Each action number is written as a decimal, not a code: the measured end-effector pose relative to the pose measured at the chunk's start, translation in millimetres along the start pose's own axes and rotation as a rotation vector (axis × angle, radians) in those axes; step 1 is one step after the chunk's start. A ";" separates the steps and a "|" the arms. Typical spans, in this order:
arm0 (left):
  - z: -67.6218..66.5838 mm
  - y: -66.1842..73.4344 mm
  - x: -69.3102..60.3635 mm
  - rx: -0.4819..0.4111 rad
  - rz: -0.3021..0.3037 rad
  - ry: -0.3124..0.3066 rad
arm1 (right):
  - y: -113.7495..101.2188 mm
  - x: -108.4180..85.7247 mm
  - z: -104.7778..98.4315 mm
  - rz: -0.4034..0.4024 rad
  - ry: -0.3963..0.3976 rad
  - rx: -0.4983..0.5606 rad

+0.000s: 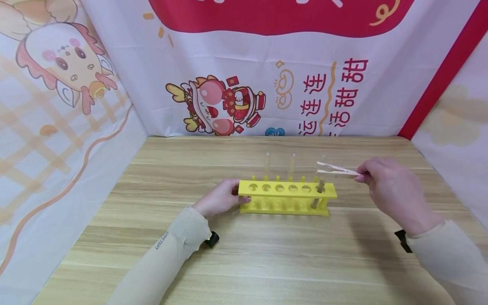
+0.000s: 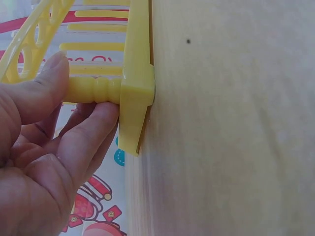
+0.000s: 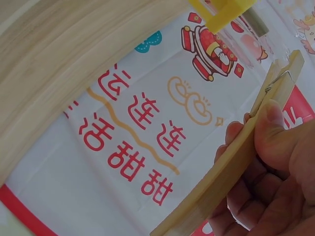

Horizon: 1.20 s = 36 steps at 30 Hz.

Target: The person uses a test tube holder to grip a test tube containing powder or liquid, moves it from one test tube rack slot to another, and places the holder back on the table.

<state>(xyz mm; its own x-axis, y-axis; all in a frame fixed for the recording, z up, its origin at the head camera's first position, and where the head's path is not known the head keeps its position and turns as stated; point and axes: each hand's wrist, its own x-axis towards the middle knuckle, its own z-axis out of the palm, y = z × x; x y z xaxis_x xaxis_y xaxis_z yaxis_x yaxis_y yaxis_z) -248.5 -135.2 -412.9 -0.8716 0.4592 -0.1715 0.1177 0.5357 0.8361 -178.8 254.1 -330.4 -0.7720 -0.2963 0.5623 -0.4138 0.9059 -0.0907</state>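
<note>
A yellow test tube rack (image 1: 287,189) stands on the table. My left hand (image 1: 221,198) grips its left end; in the left wrist view, thumb and fingers (image 2: 91,132) are round the end post. In the rack's rightmost hole stands a test tube (image 1: 321,186) with greyish-brown contents, slightly tilted. My right hand (image 1: 392,192) pinches a wooden test tube clamp (image 1: 339,170), its spread tips at the tube's upper part; whether they surround the glass I cannot tell. In the right wrist view, the thumb lies on the clamp (image 3: 216,177) near its wire spring.
Two clear test tubes, one left (image 1: 267,166) and one right (image 1: 292,167), stand upright at pegs along the rack's back. A wood-grain table (image 1: 244,258) lies beneath. Printed cloth walls (image 1: 236,55) rise behind and on both sides.
</note>
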 end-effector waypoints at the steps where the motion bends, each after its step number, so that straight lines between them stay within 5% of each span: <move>1: 0.0 0.1 -0.2 0.000 -0.002 0.000 | 0.1 -1.0 1.3 -0.003 0.003 0.006; 24: 0.6 1.7 -1.5 -0.006 -0.009 0.000 | -2.2 -20.6 26.9 0.009 -0.031 0.041; 36: 1.1 2.6 -1.7 -0.009 0.000 -0.002 | -3.0 -22.8 27.7 0.028 -0.118 0.016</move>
<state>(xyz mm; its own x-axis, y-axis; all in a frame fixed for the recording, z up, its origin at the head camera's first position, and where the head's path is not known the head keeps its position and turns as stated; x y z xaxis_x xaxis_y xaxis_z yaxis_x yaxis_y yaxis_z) -246.2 -133.7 -411.0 -0.8708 0.4602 -0.1728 0.1132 0.5299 0.8405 -173.4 249.8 -365.7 -0.8343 -0.3053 0.4590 -0.3980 0.9097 -0.1184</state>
